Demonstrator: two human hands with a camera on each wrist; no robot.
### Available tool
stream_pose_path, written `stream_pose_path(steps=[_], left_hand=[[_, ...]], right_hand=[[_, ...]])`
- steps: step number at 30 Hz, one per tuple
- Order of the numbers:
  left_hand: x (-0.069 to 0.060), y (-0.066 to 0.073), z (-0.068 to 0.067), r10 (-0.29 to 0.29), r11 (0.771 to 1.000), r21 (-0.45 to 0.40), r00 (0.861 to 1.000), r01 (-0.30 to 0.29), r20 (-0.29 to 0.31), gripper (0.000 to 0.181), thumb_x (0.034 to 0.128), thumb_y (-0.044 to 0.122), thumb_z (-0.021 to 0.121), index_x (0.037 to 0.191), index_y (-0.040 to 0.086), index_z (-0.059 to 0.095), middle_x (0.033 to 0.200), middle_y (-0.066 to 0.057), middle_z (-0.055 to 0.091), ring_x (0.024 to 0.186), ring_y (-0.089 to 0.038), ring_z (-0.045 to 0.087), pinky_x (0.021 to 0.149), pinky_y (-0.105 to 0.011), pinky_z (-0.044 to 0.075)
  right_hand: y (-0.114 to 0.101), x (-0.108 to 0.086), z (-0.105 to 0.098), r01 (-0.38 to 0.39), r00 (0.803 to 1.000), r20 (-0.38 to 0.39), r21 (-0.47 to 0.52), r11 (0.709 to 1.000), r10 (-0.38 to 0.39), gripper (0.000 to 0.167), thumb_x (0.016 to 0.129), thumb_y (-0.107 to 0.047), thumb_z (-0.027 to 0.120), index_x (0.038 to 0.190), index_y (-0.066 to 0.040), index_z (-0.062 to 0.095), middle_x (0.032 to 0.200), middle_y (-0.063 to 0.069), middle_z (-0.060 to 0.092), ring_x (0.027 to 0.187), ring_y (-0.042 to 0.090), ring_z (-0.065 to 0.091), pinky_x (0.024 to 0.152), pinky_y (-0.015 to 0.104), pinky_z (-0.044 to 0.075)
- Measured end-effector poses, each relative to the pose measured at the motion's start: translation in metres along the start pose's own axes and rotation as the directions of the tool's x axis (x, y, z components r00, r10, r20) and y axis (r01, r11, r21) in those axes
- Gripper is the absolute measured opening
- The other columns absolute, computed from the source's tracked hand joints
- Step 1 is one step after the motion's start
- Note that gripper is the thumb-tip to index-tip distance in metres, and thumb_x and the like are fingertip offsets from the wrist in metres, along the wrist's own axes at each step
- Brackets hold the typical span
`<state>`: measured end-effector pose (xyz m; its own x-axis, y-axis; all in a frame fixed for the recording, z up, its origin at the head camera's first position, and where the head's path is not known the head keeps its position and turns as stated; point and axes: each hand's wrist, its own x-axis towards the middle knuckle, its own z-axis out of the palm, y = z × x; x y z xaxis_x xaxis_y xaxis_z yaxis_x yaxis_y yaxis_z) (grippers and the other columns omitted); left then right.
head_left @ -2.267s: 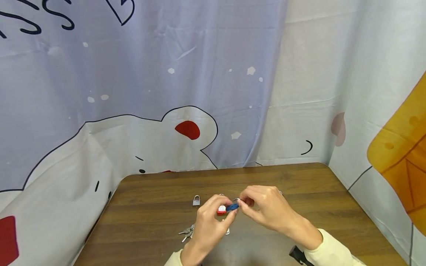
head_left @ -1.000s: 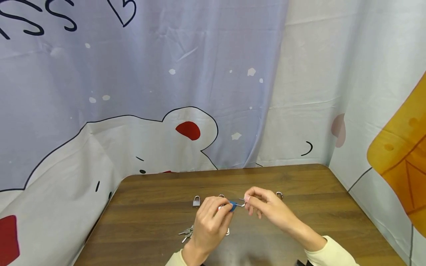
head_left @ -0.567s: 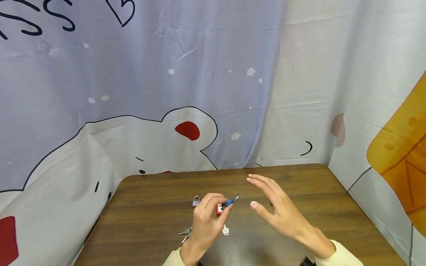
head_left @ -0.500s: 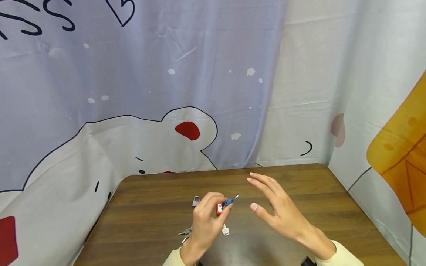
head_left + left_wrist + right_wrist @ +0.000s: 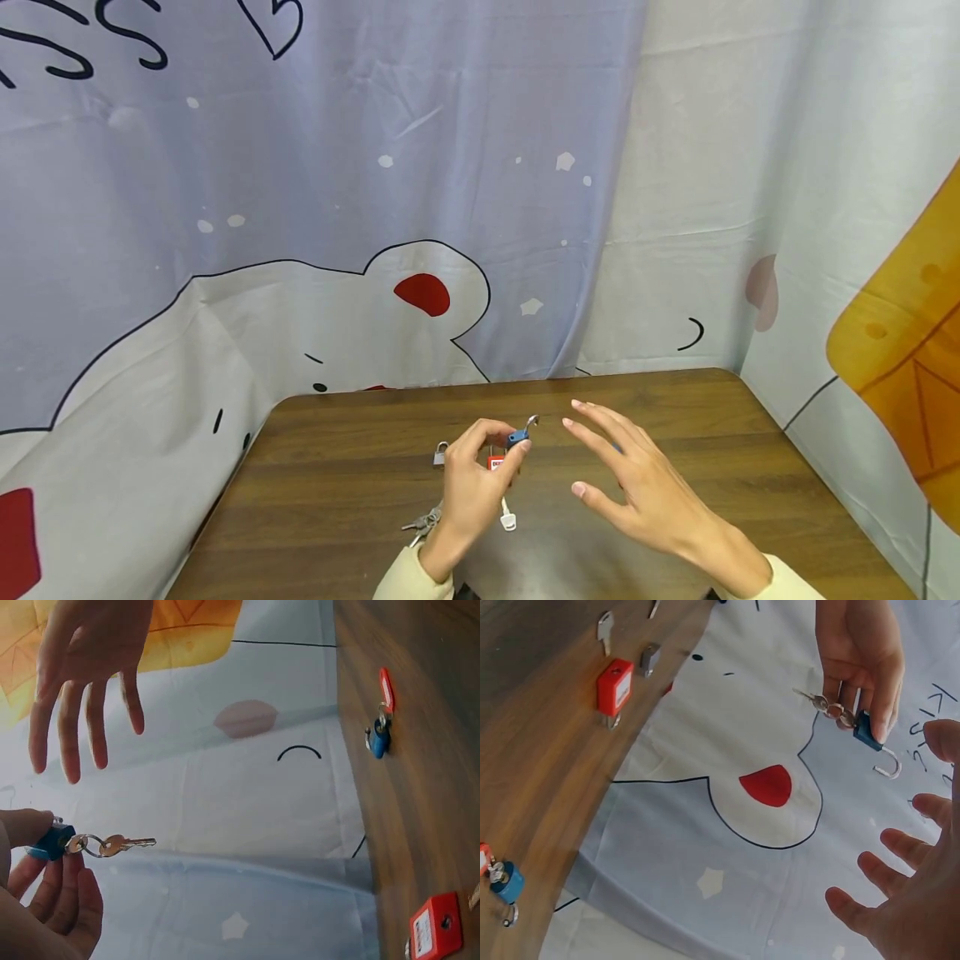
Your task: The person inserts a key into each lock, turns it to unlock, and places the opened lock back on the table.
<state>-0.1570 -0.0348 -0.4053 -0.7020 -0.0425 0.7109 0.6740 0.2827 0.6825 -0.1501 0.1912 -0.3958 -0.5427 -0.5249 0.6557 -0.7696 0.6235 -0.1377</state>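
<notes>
Between thumb and fingers, my left hand (image 5: 476, 487) pinches a small blue padlock (image 5: 517, 438) above the table. Its metal shackle stands swung out, with its free end clear of the body, as the right wrist view shows on the same padlock (image 5: 51, 844). A key (image 5: 114, 845) on a ring, with another key head beside it, sticks out from the padlock's underside. Off to the right, my right hand (image 5: 645, 487) hovers with fingers spread, holding nothing and apart from the padlock.
On the wooden table (image 5: 337, 467) stand a red padlock (image 5: 615, 688) with a white-headed key (image 5: 507, 521) in front, and a silver padlock (image 5: 440, 454). A key bunch (image 5: 422, 522) lies by the left wrist. Another blue padlock (image 5: 380, 739) with a red tag (image 5: 387, 690) lies on the right.
My right hand has let go of the padlock's shackle, moved right and spread its fingers. My left hand has lifted the blue padlock slightly and tipped its shackle upward.
</notes>
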Motion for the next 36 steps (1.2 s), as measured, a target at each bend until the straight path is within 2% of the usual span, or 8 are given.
stream_pose_path(steps=[5,11,16,23,27,30,32,36], left_hand=[[0.005,0.005,0.007,-0.205,0.976,-0.072,0.979,0.205,0.013,0.015,0.0803,0.002,0.077,0.09,0.004,0.066,0.078,-0.01,0.068,0.064,-0.005,0.06,0.042,-0.018,0.046],[0.008,-0.011,0.021,-0.275,0.958,-0.081,0.961,0.276,0.026,0.015,0.081,0.001,0.076,0.093,0.0,0.068,0.082,-0.013,0.07,0.073,-0.015,0.064,0.068,-0.025,0.055],[0.006,-0.04,0.038,-0.345,0.935,-0.071,0.937,0.348,0.053,0.017,0.081,0.005,0.078,0.095,0.001,0.069,0.085,-0.013,0.07,0.074,-0.014,0.064,0.072,-0.027,0.056],[0.002,-0.064,0.056,-0.376,0.923,-0.046,0.921,0.382,0.101,0.016,0.0797,0.012,0.081,0.091,0.009,0.07,0.082,-0.007,0.072,0.072,-0.009,0.064,0.071,-0.023,0.055],[0.0,-0.07,0.066,-0.399,0.915,-0.007,0.908,0.403,0.127,0.015,0.0791,0.014,0.081,0.089,0.009,0.07,0.081,-0.005,0.072,0.069,-0.005,0.063,0.067,-0.02,0.055],[-0.002,-0.075,0.075,-0.433,0.901,0.033,0.89,0.433,0.145,0.015,0.0783,0.014,0.081,0.089,0.009,0.07,0.08,-0.003,0.072,0.068,-0.003,0.062,0.064,-0.018,0.054],[-0.003,-0.079,0.08,-0.457,0.889,0.061,0.876,0.453,0.155,0.015,0.0779,0.013,0.081,0.088,0.009,0.07,0.08,-0.002,0.071,0.068,-0.002,0.062,0.063,-0.018,0.053],[-0.005,-0.089,0.09,-0.492,0.87,0.122,0.853,0.477,0.172,0.015,0.0775,0.013,0.081,0.087,0.009,0.071,0.078,0.0,0.07,0.066,-0.003,0.06,0.061,-0.017,0.051]], right_hand=[[0.004,-0.008,0.001,-0.029,0.999,0.03,-0.009,1.0,0.03,0.072,0.085,-0.033,0.072,0.149,-0.023,0.041,0.157,-0.001,0.035,0.14,0.022,0.039,0.097,0.044,0.041],[0.009,-0.017,0.002,-0.06,0.997,0.047,0.004,0.998,0.06,0.072,0.084,-0.03,0.074,0.148,-0.023,0.042,0.156,0.0,0.036,0.136,0.022,0.042,0.088,0.034,0.05],[0.01,-0.024,0.003,-0.081,0.994,0.07,0.028,0.996,0.079,0.071,0.086,-0.03,0.074,0.148,-0.023,0.042,0.156,0.0,0.036,0.133,0.024,0.042,0.074,0.021,0.055],[0.01,-0.03,0.006,-0.065,0.996,0.066,-0.026,0.998,0.067,0.072,0.084,-0.032,0.075,0.148,-0.024,0.042,0.155,-0.001,0.039,0.139,0.022,0.041,0.103,0.044,0.04],[0.01,-0.032,0.009,-0.052,0.997,0.058,-0.012,0.999,0.053,0.07,0.085,-0.031,0.074,0.147,-0.022,0.044,0.154,0.0,0.041,0.138,0.023,0.043,0.119,0.029,0.023],[0.011,-0.034,0.01,-0.043,0.998,0.055,-0.005,0.999,0.043,0.068,0.085,-0.031,0.074,0.146,-0.022,0.045,0.153,0.001,0.042,0.136,0.024,0.045,0.121,0.018,0.008],[0.011,-0.035,0.011,-0.041,0.998,0.057,-0.011,0.999,0.041,0.068,0.085,-0.031,0.074,0.146,-0.022,0.045,0.152,0.002,0.042,0.135,0.024,0.045,0.121,0.016,0.007],[0.011,-0.038,0.013,-0.074,0.993,0.089,-0.034,0.997,0.076,0.069,0.086,-0.034,0.073,0.147,-0.024,0.043,0.153,-0.001,0.041,0.137,0.023,0.044,0.119,0.029,0.022]])
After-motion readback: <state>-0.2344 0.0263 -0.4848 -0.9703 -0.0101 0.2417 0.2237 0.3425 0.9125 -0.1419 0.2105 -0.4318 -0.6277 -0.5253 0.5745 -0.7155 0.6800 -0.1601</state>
